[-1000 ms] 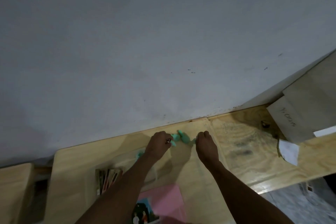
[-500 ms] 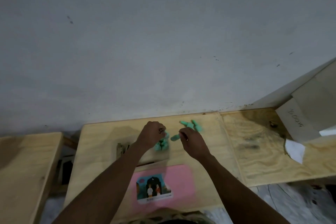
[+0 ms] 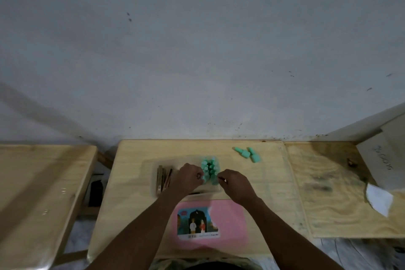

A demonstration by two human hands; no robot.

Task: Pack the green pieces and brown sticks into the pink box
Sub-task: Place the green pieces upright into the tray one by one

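A cluster of mint-green pieces [image 3: 209,166] stands in a clear tray [image 3: 151,163] at the middle of the wooden table [image 3: 131,210]. Brown sticks [image 3: 162,178] lie in the tray's left part. My left hand [image 3: 188,178] pinches the cluster's near-left edge. My right hand [image 3: 235,184] pinches a green piece at its near-right edge. Two loose green pieces [image 3: 247,154] lie on the table farther back and to the right. The pink box [image 3: 230,219], with a picture label, lies flat near the front edge, partly under my forearms.
A grey wall rises directly behind the table. A second wooden table [image 3: 39,182] stands to the left across a narrow gap. To the right lie a stained plywood board [image 3: 328,182], a white paper scrap [image 3: 379,200] and a cardboard sheet [image 3: 381,160] with writing.
Both hands drew back from the table's far edge to the tray. My right hand carried a green piece to the cluster. The view tilted down, showing the whole pink box.
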